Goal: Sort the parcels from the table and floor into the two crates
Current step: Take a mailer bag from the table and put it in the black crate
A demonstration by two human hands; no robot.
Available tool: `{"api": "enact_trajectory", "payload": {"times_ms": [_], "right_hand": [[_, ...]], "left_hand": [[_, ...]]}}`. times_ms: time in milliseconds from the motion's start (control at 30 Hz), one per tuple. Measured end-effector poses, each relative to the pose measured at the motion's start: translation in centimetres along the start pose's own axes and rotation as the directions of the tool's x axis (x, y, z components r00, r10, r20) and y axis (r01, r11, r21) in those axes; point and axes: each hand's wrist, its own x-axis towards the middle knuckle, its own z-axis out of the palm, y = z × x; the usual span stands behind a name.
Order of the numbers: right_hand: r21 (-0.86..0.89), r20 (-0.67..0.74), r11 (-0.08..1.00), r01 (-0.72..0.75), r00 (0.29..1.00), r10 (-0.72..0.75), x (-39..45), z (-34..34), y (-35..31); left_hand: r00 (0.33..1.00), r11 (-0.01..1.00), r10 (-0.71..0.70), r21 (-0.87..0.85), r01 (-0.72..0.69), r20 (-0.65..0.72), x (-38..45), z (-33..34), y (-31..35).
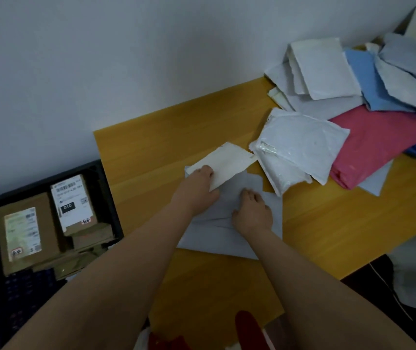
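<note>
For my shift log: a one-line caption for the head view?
Left hand on a cream envelope, right hand on a grey mailer; boxes fill the floor crate.

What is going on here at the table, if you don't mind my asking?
A person is sorting soft mailers at a yellow table. The left hand presses on a cream envelope, and the right hand rests flat on a large grey mailer beneath it. A heap of white, blue and pink parcels waits at the far right. A dark crate on the floor to the left already holds labelled cardboard boxes.
</note>
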Motion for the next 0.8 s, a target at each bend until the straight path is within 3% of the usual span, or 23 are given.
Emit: {"api": "enact_trajectory", "payload": {"times_ms": [67, 200, 333, 433, 633, 800], "right_hand": [[0.015, 0.005, 1.0, -0.028, 1.0, 0.028, -0.2, -0.6, -0.9], [0.105, -0.118, 0.994, 0.006, 0.993, 0.006, -1.1, -1.3, -4.1], [0.28, -0.226, 0.96, 0.026, 0.973, 0.039, -2.1, -2.0, -6.3], [0.486, -0.316, 0.87, 0.086, 0.945, 0.083, -2.7, -2.2, -7.2], [0.768, -0.338, 0.62, 0.16, 0.924, 0.18, -4.1, -2.1, -9.3], [0.799, -0.376, 0.571, 0.19, 0.899, 0.227, -4.9, -1.5, -9.8]], "left_hand": [[0.996, 0.999, 0.036, 0.006, -0.036, -0.084, -0.9, -1.2, -0.6], [0.977, 0.999, 0.03, -0.023, -0.036, -0.212, -2.7, -4.2, -1.5], [0.938, 0.989, -0.055, -0.145, 0.005, -0.342, -4.8, -6.9, -2.4], [0.915, 0.97, -0.094, -0.244, -0.005, -0.393, -6.3, -7.6, -3.4], [0.901, 0.857, -0.178, -0.513, -0.056, -0.396, -9.4, -7.5, -4.5], [0.892, 0.798, -0.224, -0.6, -0.063, -0.392, -11.4, -8.0, -5.5]]}}
